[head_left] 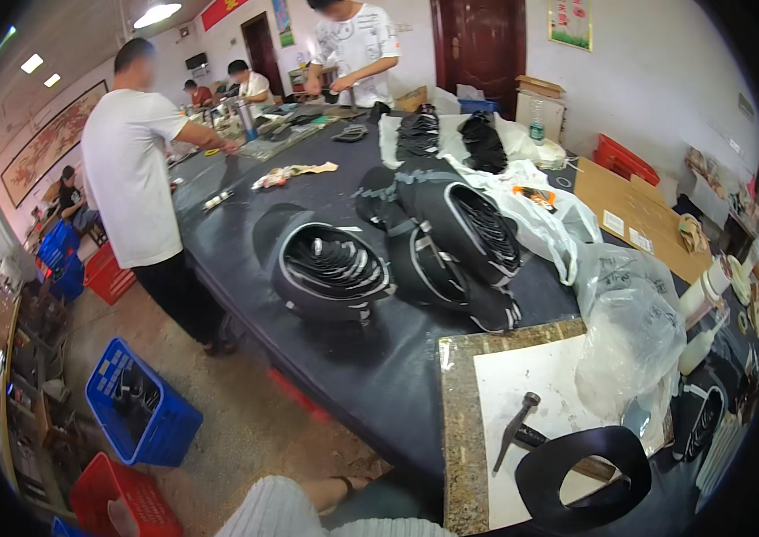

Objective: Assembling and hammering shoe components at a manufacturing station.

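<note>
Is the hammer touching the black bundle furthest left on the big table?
Apart. The head view shows bare dark tabletop between the hammer and that bundle.

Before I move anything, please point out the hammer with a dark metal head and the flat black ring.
Hammer (516,426), head view: on its metal head.
Flat black ring (538,479), head view: on its left side.

A black ring (538,479) partly hides the hammer (513,431); the lower edge crops white fabric (274,510).
</note>
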A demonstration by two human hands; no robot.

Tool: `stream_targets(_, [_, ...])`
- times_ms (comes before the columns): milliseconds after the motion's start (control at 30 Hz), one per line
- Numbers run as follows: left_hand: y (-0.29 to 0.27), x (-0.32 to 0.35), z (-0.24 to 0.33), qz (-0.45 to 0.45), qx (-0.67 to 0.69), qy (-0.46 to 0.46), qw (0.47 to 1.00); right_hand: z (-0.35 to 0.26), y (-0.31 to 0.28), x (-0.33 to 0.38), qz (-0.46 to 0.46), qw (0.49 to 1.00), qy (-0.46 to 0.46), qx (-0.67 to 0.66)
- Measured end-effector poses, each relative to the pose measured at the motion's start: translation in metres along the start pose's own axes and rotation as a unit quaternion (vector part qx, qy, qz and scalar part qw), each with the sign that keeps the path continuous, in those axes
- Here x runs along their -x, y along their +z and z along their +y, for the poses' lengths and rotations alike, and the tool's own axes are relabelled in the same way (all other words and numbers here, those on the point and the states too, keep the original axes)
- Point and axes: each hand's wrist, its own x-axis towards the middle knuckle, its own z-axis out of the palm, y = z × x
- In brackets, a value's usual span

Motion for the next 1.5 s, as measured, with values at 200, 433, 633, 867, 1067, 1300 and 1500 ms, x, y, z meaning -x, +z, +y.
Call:
stream_targets(200, [-0.007,0.025,0.003,0.148,-0.152,0.074,0.975,0.009,-0.009,-0.006,-0.005,0.999,-0.01,0.038])
stream_targets(433, [-0.004,-0.012,0.007,0.263,-0.17,0.222,0.923,0.076,-0.026,-0.029,0.051,0.994,-0.054,0.075])
stream_targets(633, [-0.074,0.105,0.047,0.453,0.081,0.466,0.756,0.097,-0.062,-0.064,0.067,0.981,-0.107,0.144])
stream_targets(867, [-0.093,0.211,0.06,0.558,0.196,0.54,0.598,0.07,-0.089,-0.006,0.075,0.98,-0.169,0.077])
stream_targets(1067, [-0.06,0.238,0.142,0.404,0.122,0.642,0.64,-0.017,-0.17,0.13,-0.101,0.965,-0.224,-0.089])
stream_targets(1300, [0.048,0.231,0.217,0.215,-0.08,0.758,0.61,-0.147,-0.211,0.127,0.216,0.866,-0.423,-0.155])
stream_targets(1500, [0.083,0.186,0.223,0.277,-0.319,0.723,0.547,-0.118,-0.248,-0.011,0.326,0.865,-0.376,-0.064])
